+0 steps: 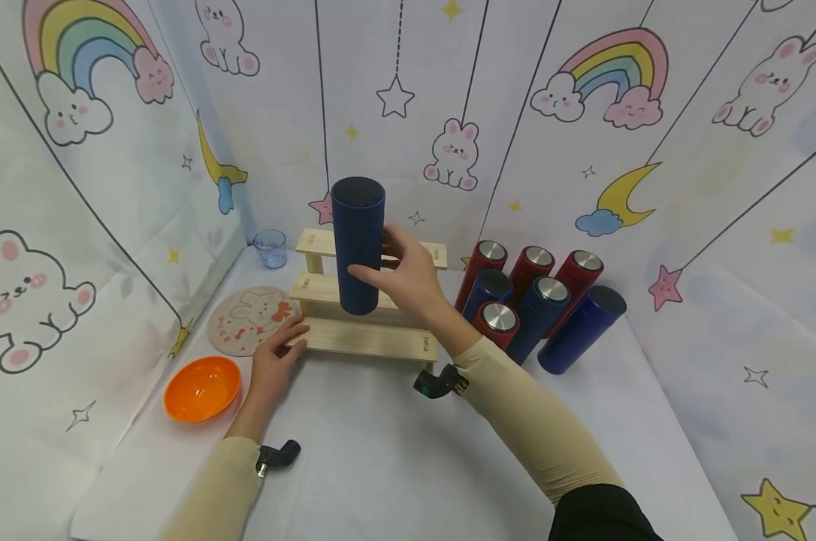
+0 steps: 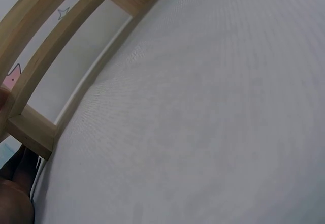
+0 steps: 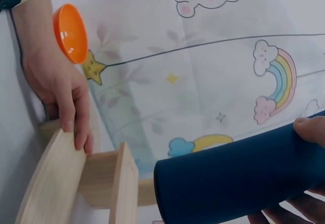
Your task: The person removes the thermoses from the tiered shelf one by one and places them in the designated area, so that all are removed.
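My right hand point(image 1: 411, 278) grips a dark blue vacuum flask point(image 1: 359, 248) upright, thumb across its near side. The flask is held in front of a three-tier wooden step rack point(image 1: 367, 338). In the right wrist view the flask point(image 3: 233, 173) lies across the lower right, with part of the thumb point(image 3: 310, 130) on it. My left hand point(image 1: 276, 368) holds the left end of the rack's lowest board, fingers at its edge; the right wrist view shows this hand point(image 3: 61, 89) too. Wooden bars of the rack point(image 2: 56, 41) fill the left wrist view's upper left.
Several red flasks point(image 1: 575, 282) and blue flasks point(image 1: 584, 327) stand grouped right of the rack. To its left are an orange bowl point(image 1: 203, 388), a round rabbit-print mat point(image 1: 246, 323) and a small clear cup point(image 1: 270, 249). Printed cloth walls point(image 1: 273, 128) enclose the white table.
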